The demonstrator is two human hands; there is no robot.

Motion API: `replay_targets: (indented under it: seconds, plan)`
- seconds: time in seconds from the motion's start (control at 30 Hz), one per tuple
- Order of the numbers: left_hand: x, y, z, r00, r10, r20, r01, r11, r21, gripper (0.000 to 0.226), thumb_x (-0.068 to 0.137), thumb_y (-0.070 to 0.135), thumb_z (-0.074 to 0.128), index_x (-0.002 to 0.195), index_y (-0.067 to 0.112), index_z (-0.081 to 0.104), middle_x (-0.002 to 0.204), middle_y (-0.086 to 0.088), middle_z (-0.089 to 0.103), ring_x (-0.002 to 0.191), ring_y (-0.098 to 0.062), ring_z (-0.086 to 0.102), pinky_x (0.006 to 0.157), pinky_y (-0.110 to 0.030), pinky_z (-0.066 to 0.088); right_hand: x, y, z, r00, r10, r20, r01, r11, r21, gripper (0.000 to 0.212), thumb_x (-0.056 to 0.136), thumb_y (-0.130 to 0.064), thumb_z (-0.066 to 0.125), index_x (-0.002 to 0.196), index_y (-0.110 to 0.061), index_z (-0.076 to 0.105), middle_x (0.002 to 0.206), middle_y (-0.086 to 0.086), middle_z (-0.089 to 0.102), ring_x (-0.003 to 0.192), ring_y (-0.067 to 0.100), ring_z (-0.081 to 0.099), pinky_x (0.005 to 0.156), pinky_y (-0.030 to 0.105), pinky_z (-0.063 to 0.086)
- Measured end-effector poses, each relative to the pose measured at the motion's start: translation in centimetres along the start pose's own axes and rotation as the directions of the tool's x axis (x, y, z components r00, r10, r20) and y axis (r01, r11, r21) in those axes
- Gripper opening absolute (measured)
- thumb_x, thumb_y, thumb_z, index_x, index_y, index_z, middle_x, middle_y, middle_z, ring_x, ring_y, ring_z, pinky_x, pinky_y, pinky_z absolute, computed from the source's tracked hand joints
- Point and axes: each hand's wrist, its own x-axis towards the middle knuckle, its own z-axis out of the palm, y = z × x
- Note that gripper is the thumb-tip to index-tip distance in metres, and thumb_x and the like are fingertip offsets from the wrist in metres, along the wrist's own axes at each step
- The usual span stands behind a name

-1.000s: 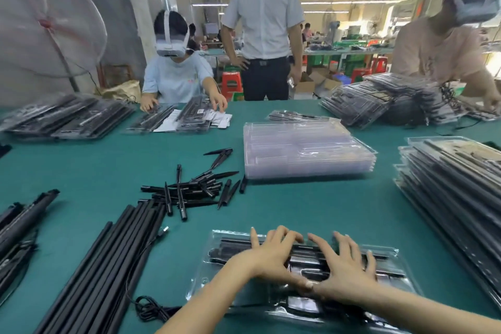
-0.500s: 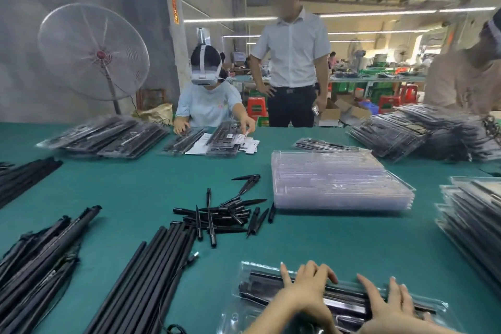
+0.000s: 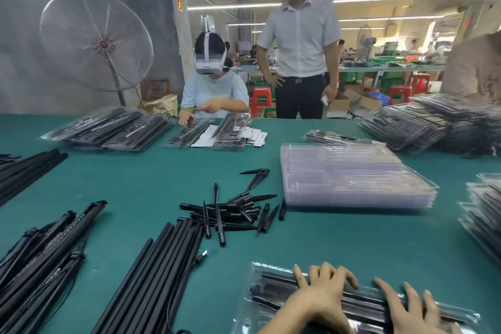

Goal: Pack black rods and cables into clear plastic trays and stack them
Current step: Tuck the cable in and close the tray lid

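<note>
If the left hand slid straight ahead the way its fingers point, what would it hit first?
Past the far rim of the filled tray it presses, the left hand crosses bare green table, then probably meets the stack of empty clear trays. Depth is uncertain.

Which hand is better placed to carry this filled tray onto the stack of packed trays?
Probably the right hand. It presses the filled tray on its right part, and the stack of packed trays lies at the table's right edge. The left hand presses nearer the tray's middle, farther away.
</note>
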Motion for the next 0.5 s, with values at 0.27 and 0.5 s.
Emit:
replay_targets:
  seconds: [0.27,0.5]
  plan:
    - [-0.3,0.8,-0.4,0.999,-0.013,0.038,0.01,0.997,0.079,0.066,0.079,0.025,0.075,0.13,0.024,0.032,0.126,-0.008,0.029,0.133,-0.032,0.019,0.105,-0.069,-0.015,1.0,0.6,0.2,0.989,0.032,0.147,-0.036,0.999,0.023,0.116,0.052,-0.085,0.052,0.143,-0.05,-0.011,0.159,-0.002,-0.005,0.146,0.024,-0.005,0.117,0.044,0.014]
    - [0.0,2.0,-0.1,0.996,-0.083,0.013,0.08,0.986,0.146,0.066,0.076,0.013,0.075,0.125,0.018,0.031,0.128,-0.012,0.027,0.131,-0.033,0.019,0.103,-0.074,-0.011,0.6,1.5,1.3,0.983,0.005,0.185,-0.011,0.999,0.032,0.096,0.069,-0.056,0.045,0.141,-0.052,-0.017,0.159,-0.005,-0.01,0.147,0.023,-0.006,0.116,0.046,0.016]
